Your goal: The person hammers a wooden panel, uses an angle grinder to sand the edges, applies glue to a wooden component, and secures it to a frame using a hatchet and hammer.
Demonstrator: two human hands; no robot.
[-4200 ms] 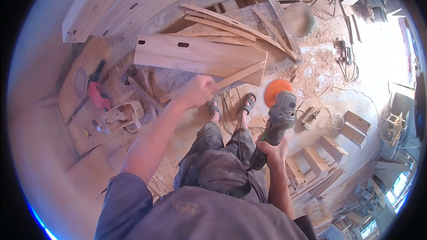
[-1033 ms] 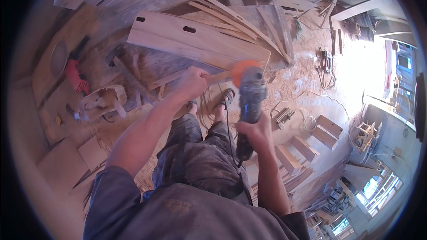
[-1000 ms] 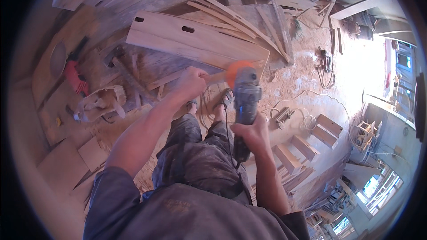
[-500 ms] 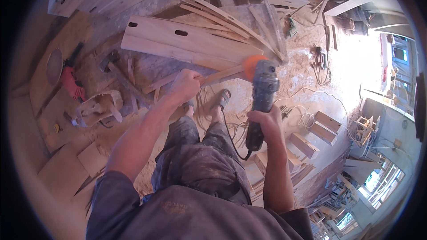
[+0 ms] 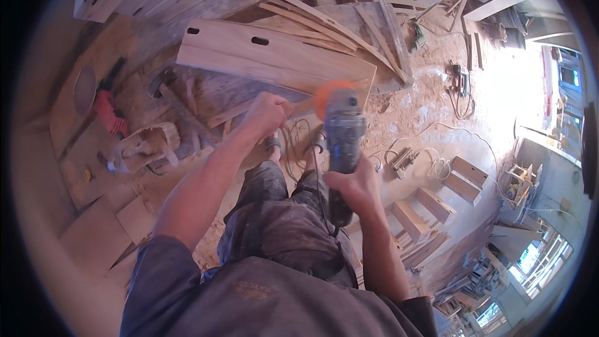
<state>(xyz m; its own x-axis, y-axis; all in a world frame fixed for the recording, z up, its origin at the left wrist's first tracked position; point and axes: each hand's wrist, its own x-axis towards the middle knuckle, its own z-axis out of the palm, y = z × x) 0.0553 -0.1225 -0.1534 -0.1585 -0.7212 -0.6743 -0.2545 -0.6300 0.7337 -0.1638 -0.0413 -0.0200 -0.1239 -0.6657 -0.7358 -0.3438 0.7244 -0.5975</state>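
Sander [image 5: 344,128] in right hand [image 5: 359,187] — sawdust-strewn floor [image 5: 430,103], glaring opening [image 5: 518,87] rightward

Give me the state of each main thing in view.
Left hand: closed on the wooden strip
Wooden strip: held, far end by the orange disc
Orange disc: blurred, perhaps spinning
Right hand: closed on the power tool
Power tool: held, disc end foremost
Slotted board: lying, slots uncovered
Red tool: lying, unheld

A dark short-sleeved shirt [image 5: 274,302] tops dusty trousers [image 5: 281,228] and strapped sandals [image 5: 273,143].
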